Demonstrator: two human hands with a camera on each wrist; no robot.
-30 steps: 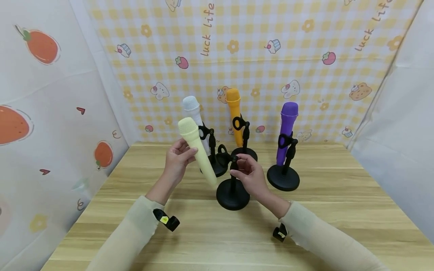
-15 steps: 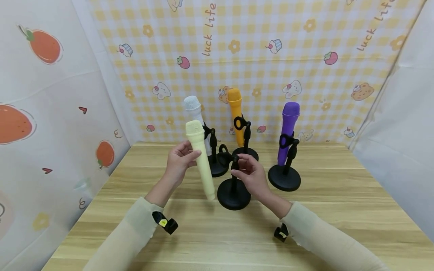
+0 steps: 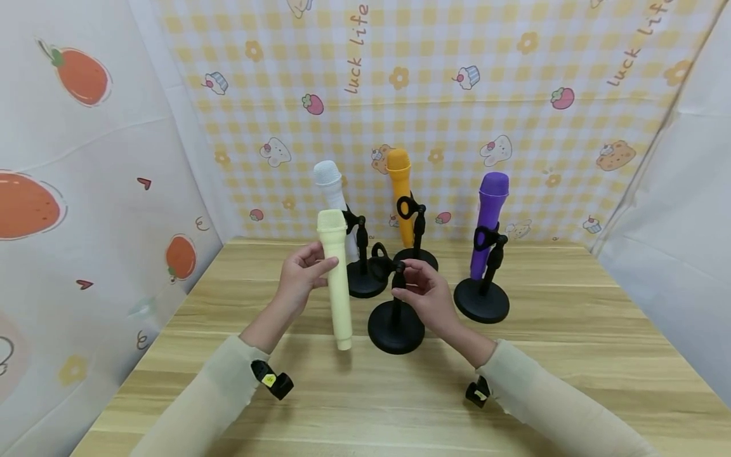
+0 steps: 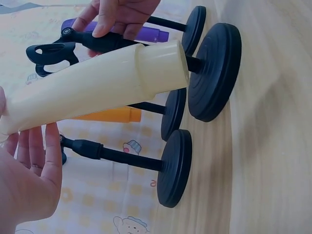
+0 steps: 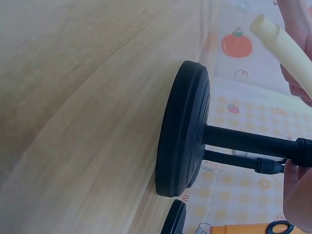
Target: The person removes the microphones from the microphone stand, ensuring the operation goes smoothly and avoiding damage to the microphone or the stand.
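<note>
Table [image 3: 365,419] bears four black stands [image 3: 396,333], three holding a purple microphone [image 3: 491,206], an orange one [image 3: 401,186] and a white one [image 3: 329,178] in their clips [image 3: 495,238]. A pale yellow microphone [image 3: 339,301] is held aloft by the left hand [image 3: 302,274], beside the nearest stand, whose stem the right hand [image 3: 431,297] pinches.

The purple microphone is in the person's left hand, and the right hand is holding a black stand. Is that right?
Not quite: the left hand holds the pale yellow microphone, not the purple microphone, as the head view shows. And yes, the right hand is holding a black stand.
</note>
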